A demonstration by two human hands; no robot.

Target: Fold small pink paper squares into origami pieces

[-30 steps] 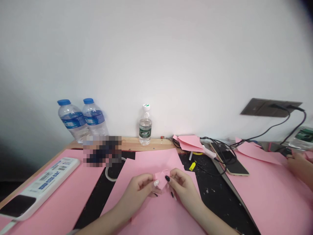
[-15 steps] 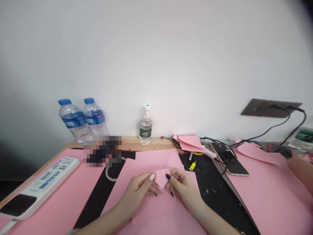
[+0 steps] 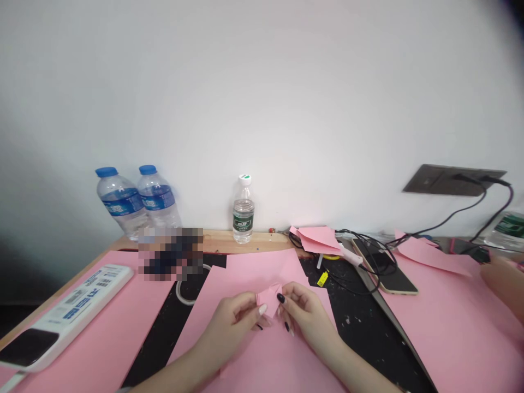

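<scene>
A small folded piece of pink paper (image 3: 270, 297) is pinched between my two hands, above larger pink sheets (image 3: 282, 360) on the table. My left hand (image 3: 241, 316) grips its left side, the white-nailed thumb lying across the lower front face. On the right edge, my right hand (image 3: 301, 308) pinches the paper with a black-nailed thumb in front and fingers behind. Layered folds show at the paper's upper left. My fingers hide its back.
Two blue-capped bottles (image 3: 123, 202) and a smaller water bottle (image 3: 243, 213) stand by the wall. A white power strip (image 3: 69, 316) lies left. Right are folded pink paper (image 3: 319, 239), cables, a phone (image 3: 385, 267) and another person's arm (image 3: 503, 281).
My left thumb has slid down and right, from the paper's upper left corner onto its lower front. The folded paper has tilted slightly. My right hand has barely moved.
</scene>
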